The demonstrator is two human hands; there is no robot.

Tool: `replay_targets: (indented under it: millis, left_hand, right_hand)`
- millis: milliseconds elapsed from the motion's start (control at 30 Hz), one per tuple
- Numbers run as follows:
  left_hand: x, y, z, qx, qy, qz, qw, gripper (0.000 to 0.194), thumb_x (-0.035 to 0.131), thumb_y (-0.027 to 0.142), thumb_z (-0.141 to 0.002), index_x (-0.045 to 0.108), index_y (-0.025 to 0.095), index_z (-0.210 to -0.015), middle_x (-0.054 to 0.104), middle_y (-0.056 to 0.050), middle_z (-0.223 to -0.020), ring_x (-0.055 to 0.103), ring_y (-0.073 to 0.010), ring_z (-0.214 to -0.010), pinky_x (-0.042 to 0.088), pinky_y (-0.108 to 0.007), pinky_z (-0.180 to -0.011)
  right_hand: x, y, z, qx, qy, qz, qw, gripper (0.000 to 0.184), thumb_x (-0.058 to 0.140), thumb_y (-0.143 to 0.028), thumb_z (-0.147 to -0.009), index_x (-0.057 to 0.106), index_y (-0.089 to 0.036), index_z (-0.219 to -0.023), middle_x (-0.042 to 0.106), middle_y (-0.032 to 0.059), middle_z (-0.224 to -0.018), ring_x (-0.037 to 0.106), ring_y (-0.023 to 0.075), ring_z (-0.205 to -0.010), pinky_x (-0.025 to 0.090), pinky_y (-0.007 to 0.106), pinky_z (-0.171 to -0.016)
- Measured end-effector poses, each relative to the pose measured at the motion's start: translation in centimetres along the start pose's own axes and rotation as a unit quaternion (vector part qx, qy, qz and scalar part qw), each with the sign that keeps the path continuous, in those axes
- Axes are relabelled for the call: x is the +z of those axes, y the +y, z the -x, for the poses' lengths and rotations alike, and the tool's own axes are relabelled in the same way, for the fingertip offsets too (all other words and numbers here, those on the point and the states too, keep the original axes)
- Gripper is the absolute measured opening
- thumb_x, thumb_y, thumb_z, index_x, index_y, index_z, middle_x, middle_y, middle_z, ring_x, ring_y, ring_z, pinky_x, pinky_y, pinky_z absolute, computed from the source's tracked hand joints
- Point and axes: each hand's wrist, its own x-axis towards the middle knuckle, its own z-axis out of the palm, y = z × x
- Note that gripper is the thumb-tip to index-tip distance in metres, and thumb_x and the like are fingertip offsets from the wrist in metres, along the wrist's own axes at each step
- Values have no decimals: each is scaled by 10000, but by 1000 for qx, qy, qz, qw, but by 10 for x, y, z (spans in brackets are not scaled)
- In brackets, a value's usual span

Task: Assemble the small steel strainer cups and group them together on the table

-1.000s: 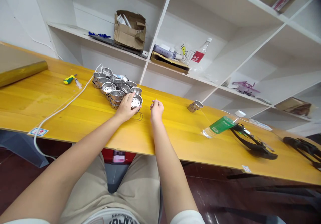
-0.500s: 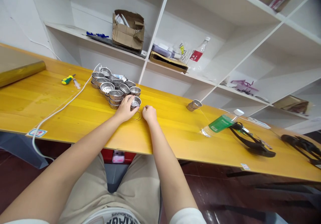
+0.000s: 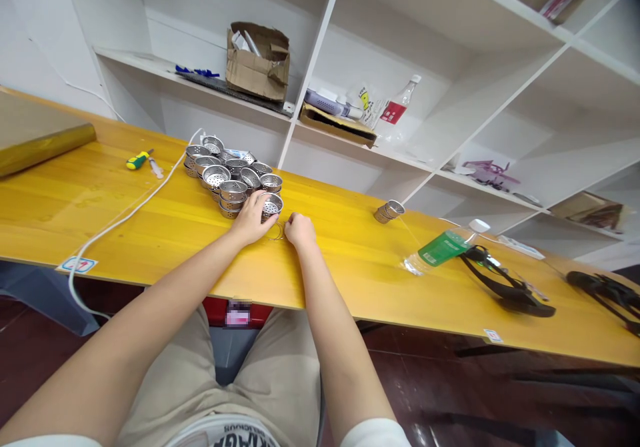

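Sleeves (image 3: 373, 433) are white, trousers (image 3: 280, 360) beige — shirt lettering (image 3: 243, 428) dark, perhaps "DELICIOUS".

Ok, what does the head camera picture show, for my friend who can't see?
A person's left hand curls around a round, silver, perforated metal cup beside similar cups on a yellow wooden table. The curled right hand is nearby; farther right is a clear, green-labelled plastic bottle.

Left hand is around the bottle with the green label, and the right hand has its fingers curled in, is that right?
Not quite: the head view shows the left hand around a perforated metal cup; the green-labelled bottle is off to the right. The right hand does have its fingers curled in.
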Motion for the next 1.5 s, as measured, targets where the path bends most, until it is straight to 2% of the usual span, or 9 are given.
replay_targets:
  millis: [367,1500]
  left_hand:
    - [-1,0,0,-3,-8,6,1000,511,643,360,-921,499,175,-1375,491,-178,-1472,483,-329,-1407,384,-493,-1219]
    - [-3,2,0,7,14,11,1000,579,711,350,-872,474,181,-1373,550,-165,-1387,546,-320,-1335,447,-484,-1165]
  right_hand:
    - [-5,-2,1,7,-41,31,999,227,555,-308,-998,717,-225,-1132,749,142,-1190,696,264,-1122,524,344,-908]
    - [-4,-3,3,-15,-38,59,997,235,486,-243,-1018,672,-186,-1150,722,174,-1217,688,287,-1141,520,368,-913]
